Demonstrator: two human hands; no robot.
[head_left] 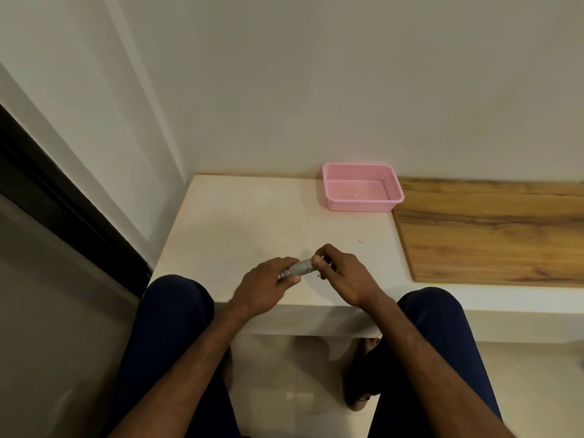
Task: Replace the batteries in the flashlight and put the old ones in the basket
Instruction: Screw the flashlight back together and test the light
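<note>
A pale wall [316, 90] fills the far half of your view. Below it a white table [252, 222] runs out towards you, and a wooden board [489, 235] lies flush against its right side. Your legs in dark trousers [170, 327] frame the table's near edge, one knee at each side.

The pink basket [360, 206] sits at the far right corner of the white table, just beside the wooden board and close to the wall, well apart from your hands.

Your left hand [265, 286] and right hand [341, 276] meet over the near edge of the table, between your knees. You hold the grey flashlight [300, 268] between them, lying roughly level and pointing left to right. Your left hand curls round its left end, thumb along the near side. Your right hand's fingertips pinch its right end, thumb nearest you. Only the short middle stretch of the body shows between the two grips; whether the ends are capped is hidden by your fingers.
</note>
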